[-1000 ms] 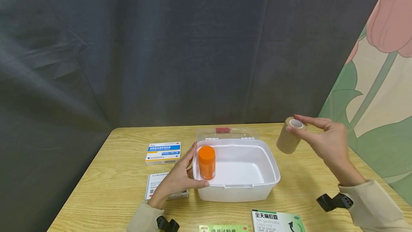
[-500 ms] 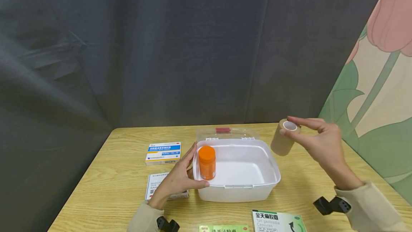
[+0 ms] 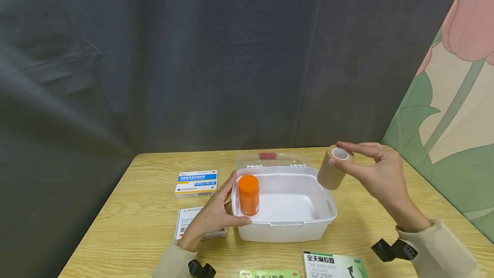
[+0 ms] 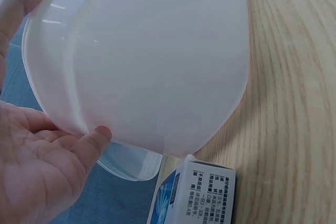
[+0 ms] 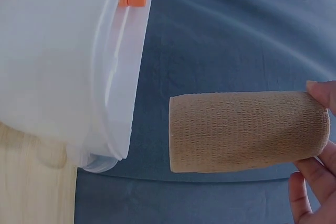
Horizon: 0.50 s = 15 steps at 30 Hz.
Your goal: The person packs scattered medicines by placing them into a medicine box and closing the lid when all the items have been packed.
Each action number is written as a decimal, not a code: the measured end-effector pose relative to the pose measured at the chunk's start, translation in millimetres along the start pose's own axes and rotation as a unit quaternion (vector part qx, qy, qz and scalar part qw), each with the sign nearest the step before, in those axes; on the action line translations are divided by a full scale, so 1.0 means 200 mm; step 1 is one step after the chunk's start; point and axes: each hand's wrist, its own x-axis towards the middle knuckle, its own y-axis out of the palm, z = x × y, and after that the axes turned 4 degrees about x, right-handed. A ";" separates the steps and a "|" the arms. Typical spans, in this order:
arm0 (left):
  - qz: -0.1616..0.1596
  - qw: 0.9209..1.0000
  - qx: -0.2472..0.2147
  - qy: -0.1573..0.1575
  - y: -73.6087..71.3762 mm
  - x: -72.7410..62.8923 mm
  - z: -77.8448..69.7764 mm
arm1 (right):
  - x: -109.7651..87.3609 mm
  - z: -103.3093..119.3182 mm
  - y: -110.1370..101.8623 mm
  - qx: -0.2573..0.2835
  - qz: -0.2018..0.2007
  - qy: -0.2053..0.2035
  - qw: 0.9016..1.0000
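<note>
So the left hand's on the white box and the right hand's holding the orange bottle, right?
Not the orange bottle: the right hand holds a tan roll, as the right wrist view shows. The left hand is indeed on the white box.

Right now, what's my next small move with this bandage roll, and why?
Probably shift the right grip left, bringing the bandage roll over the tub: the roll hangs near the right rim, the left grip holds the opposite side, and bare floor shows beside the orange bottle.
</note>
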 end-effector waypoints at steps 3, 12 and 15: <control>0.000 1.000 0.003 0.001 0.00 0.00 0.00 | 0.00 0.01 0.01 0.005 -0.004 -0.013 1.000; -0.001 1.000 0.010 0.004 0.00 0.00 0.00 | -0.03 0.04 0.05 0.017 0.007 -0.019 1.000; 0.000 1.000 0.012 0.004 0.00 0.00 0.00 | -0.03 0.05 0.07 0.015 0.006 -0.020 1.000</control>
